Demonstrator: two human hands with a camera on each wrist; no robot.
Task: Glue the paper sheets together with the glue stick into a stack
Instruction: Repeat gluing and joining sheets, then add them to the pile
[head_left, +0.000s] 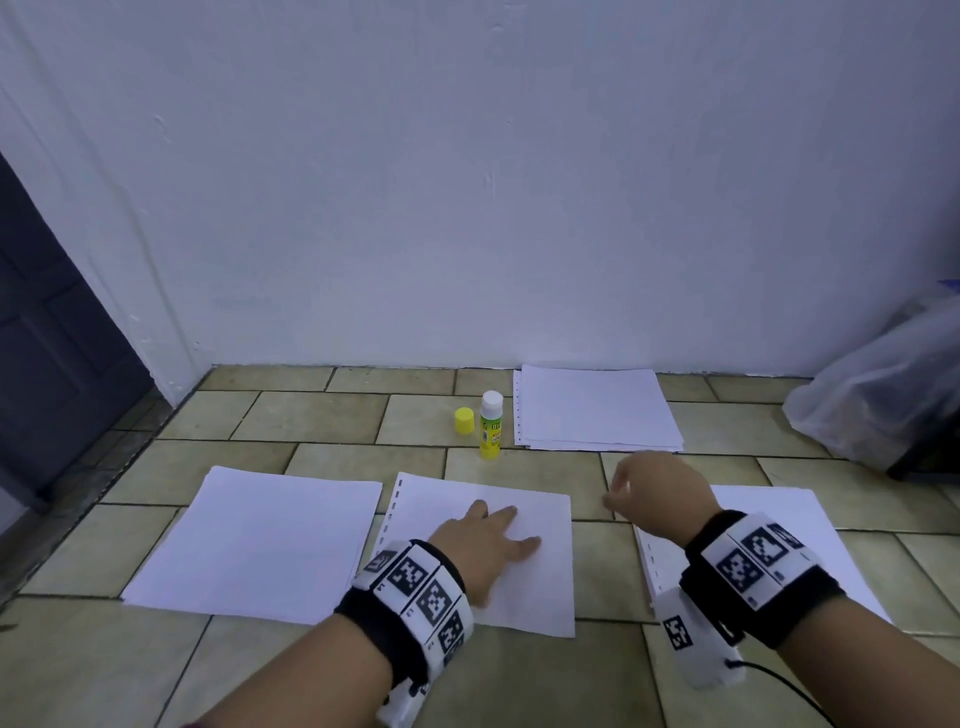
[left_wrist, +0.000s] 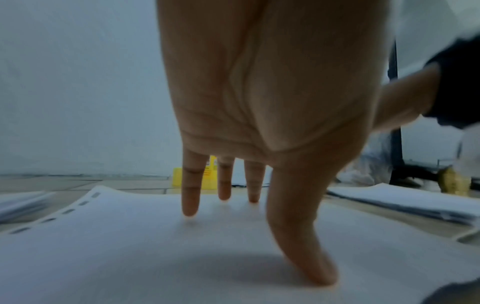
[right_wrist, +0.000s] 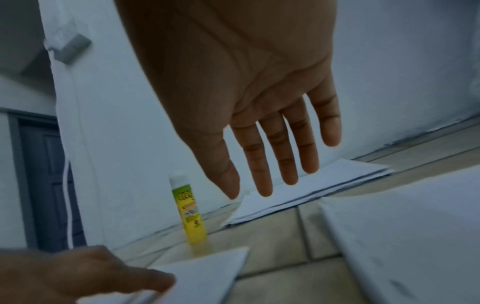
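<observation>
**One hand pins the middle sheet, the other heads for the glue**

The glue stick (head_left: 490, 425) stands upright on the tiled floor (head_left: 291, 415), cap off, and I take it as my marker. Its yellow cap (head_left: 464, 420) sits just beside it on the left. To its right, against the wall, lies a small stack of sheets (head_left: 597, 408). Nearer the person than the stick, the middle sheet (head_left: 540, 582), with punched holes down its left edge, lies flat. The left hand (head_left: 485, 540) rests on it with fingers spread straight, tips and thumb pressing down; I judge this is to keep the paper from sliding while glue goes on. Two more lots of paper flank it: the left pile (head_left: 260, 540) and the right pile (head_left: 769, 499).

The right hand (head_left: 657, 488) hovers in the air short of the stick and a little to its right, fingers loose and extended, holding nothing. It looks poised to take the stick, which was probably left open and standing so one hand could grab it.

Behind the stick rises a plain white wall (head_left: 467, 182). A dark door (head_left: 57, 338) is far off to the left, and a clear plastic bag (head_left: 878, 395) slumps on the floor to the right.
</observation>
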